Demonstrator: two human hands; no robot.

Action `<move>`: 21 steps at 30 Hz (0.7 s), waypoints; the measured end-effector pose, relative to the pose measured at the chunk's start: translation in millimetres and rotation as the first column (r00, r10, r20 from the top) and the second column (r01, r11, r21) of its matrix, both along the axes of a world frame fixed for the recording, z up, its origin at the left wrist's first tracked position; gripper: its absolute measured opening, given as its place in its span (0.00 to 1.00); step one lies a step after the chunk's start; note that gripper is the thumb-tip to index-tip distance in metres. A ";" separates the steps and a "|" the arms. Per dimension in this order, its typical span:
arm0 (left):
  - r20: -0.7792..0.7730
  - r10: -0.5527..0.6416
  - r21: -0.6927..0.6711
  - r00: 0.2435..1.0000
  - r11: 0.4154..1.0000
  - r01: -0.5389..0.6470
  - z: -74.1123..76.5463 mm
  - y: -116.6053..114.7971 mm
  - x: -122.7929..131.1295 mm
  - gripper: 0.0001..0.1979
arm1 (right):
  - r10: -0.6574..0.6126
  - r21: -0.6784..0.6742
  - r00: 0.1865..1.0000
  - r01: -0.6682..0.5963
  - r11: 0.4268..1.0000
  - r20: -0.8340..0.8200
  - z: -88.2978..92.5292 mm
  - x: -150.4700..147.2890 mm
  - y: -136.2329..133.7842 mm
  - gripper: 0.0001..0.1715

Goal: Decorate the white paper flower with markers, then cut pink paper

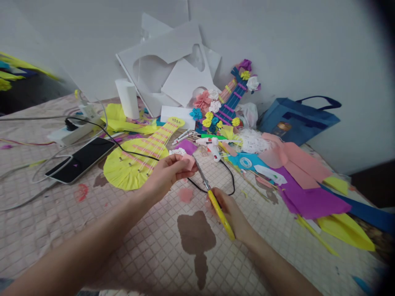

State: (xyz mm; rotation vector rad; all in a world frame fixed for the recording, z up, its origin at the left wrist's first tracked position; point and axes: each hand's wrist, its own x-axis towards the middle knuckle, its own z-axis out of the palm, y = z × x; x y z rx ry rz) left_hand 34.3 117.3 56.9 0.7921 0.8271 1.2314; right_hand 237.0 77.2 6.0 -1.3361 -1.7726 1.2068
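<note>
My left fingers pinch a pink paper piece, frame centre; my right fingers grip yellow-handled scissors, tips by its edge, cut seemingly unfinished; blue paper guitar, upper right of centre, already flowered; yellow paper guitar, left of centre, strung but flowerless.

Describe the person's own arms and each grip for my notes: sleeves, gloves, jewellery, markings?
The left forearm and right forearm are bare wherever they show, without sleeves. The left grip and right grip are ungloved human hands. No ring, watch, bracelet or clear marking is visible.
</note>
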 end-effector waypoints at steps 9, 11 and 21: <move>-0.003 0.006 0.013 1.000 1.000 -0.006 -1.0 1.1 -1.2 0.10 | -0.016 -0.023 0.999 0.015 1.000 -0.035 4.6 -3.4 -2.3 0.15; -0.002 0.004 0.022 1.000 1.000 -0.004 -1.5 1.4 -2.0 0.10 | -0.022 -0.014 0.999 0.021 1.000 -0.035 5.8 -3.9 -3.0 0.15; 0.009 -0.008 0.035 1.000 0.999 0.007 -0.8 3.9 -3.7 0.12 | -0.033 -0.027 0.999 0.032 0.999 -0.035 9.0 -4.0 -2.7 0.15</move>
